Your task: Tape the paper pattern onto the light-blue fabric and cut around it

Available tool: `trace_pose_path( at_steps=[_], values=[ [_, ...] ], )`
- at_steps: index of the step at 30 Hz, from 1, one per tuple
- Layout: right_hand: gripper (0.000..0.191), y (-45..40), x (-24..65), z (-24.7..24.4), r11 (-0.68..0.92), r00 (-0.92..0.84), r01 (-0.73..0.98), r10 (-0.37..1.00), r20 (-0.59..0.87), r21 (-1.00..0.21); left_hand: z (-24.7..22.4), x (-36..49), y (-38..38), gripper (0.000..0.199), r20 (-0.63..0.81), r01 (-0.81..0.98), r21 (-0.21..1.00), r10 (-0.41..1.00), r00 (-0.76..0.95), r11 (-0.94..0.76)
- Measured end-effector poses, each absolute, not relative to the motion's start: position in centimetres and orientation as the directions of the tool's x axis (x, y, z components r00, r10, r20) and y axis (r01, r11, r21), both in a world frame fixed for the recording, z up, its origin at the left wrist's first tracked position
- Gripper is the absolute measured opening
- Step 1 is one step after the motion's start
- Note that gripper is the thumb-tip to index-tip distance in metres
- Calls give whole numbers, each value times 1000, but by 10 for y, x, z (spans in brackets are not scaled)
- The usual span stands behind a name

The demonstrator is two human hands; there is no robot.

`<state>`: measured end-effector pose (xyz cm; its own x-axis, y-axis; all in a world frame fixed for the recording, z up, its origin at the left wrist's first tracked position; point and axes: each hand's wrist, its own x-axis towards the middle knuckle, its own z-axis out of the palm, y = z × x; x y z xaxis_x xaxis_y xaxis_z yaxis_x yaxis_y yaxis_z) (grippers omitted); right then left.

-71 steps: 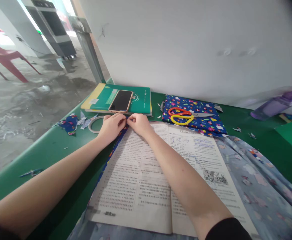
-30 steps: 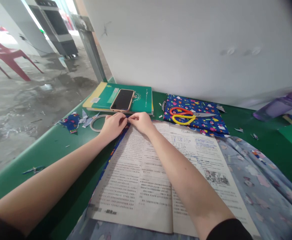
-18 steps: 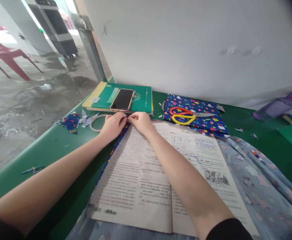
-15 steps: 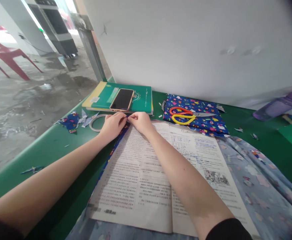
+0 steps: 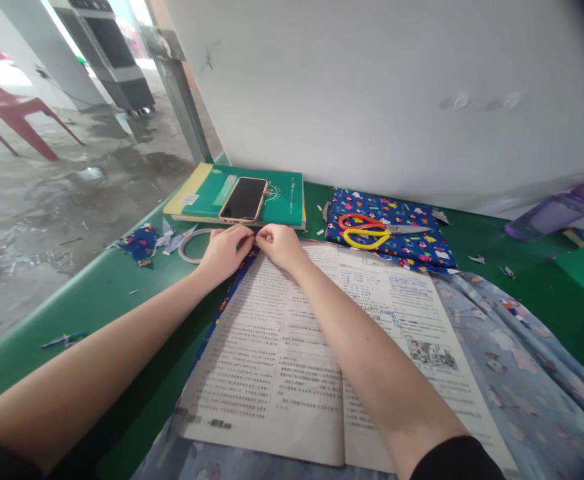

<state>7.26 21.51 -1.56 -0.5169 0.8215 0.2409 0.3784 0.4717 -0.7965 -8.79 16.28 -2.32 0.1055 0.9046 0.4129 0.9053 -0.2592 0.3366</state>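
Note:
An open book [image 5: 306,353] with printed pages lies before me on a blue patterned cover sheet [image 5: 502,353]. The sheet's paler inner side shows at the right and front, and a dark blue folded strip [image 5: 219,320] runs along the book's left edge. At the far left corner my left hand [image 5: 228,250] and my right hand [image 5: 278,245] nearly meet, thumbs and fingers pinched on the sheet's edge. My fingers partly hide that corner. Beside my left hand lies a roll of tape [image 5: 188,248], partly covered by it.
A phone [image 5: 245,200] rests on a green book [image 5: 287,193] at the back. Scissors [image 5: 372,231] lie on a folded blue patterned piece [image 5: 422,250]. Scraps [image 5: 142,245] litter the green table [image 5: 122,307]. A purple bottle [image 5: 552,215] stands tilted in view at the right, near the white wall [image 5: 372,87].
Both hands stay pinched at the same corner, with only very slight finger movement. The book, sheet and other things have not moved.

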Motion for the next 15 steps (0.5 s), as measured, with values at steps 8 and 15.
trace_pose_path(
  at_steps=[8,15],
  values=[
    [10,213,70,-14,484,-498,399,828,259,-779,-25,-87,164,19,403,912,327,910,100,-246],
    [13,216,71,-20,431,-476,351,847,237,-832,-22,-86,163,20,392,904,351,915,97,-246]
  ],
)
